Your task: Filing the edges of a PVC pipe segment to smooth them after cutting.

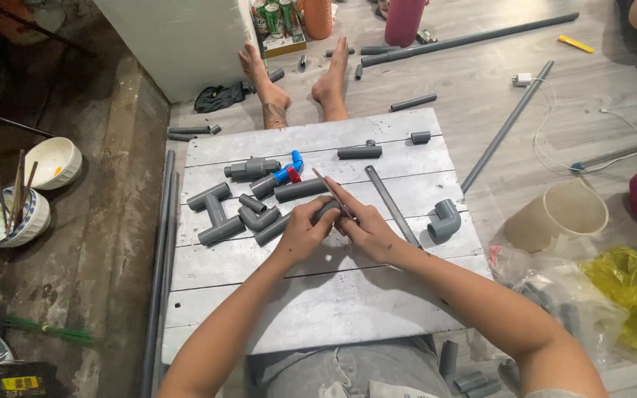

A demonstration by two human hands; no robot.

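The grey trousers (340, 372) of the person are nearest to the camera, and a white painted wooden board (318, 295) lies across the lap, so it serves as a small work table. Both forearms reach forward over its bare near part, and the two hands meet about the middle of the board.

The left hand (302, 234) is closed around a short grey pipe piece (326, 211). The fingers wrap it from the side and hold it a little above the board, probably to keep it from turning. The right hand (366, 228) pinches a thin stick (327, 186) between thumb and fingers, narrow like a pen grip. The stick slants up and away to the left, and its lower end comes down at the end of the pipe piece. I cannot tell if the stick goes inside the pipe or only touches the edge, because the fingers hide this place.

Just beyond the hands many grey fittings lie flat, near enough to be taken without moving the body: an H-shaped joined piece (214, 214), some short tubes (300, 189), a blue and red valve (289, 173) and a tee (359, 151). A grey elbow (445, 219) rests apart near the right edge, and a long thin pipe (388, 200) lies diagonally beside the right hand. Two bare feet (296, 81) stretch out on the floor behind the board.
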